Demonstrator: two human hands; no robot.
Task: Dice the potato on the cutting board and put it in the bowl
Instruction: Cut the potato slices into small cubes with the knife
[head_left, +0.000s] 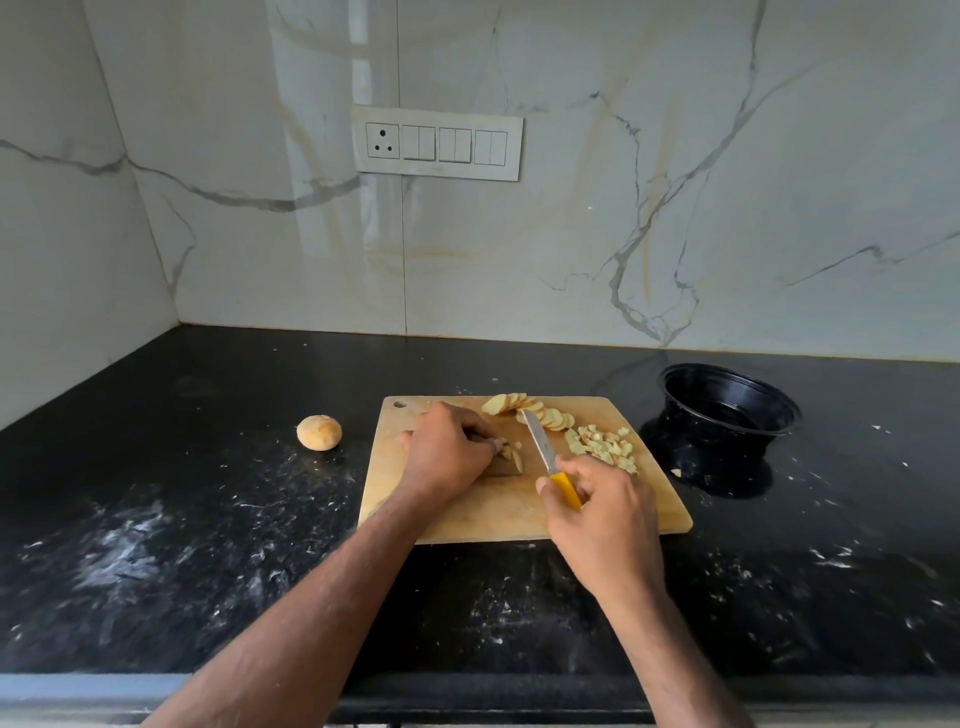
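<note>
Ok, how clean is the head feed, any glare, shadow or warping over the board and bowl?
Head view: wide-angle bending curves the counter edge and wall lines; soft glare streaks the marble wall; the left hand shades the pieces under it on the cutting board; the black bowl interior reads dark, contents unclear; knife and diced pile stay sharp.

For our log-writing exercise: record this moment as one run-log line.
left hand holds potato pieces | right hand grips knife | diced pile, slices on cutting board | bowl empty
</note>
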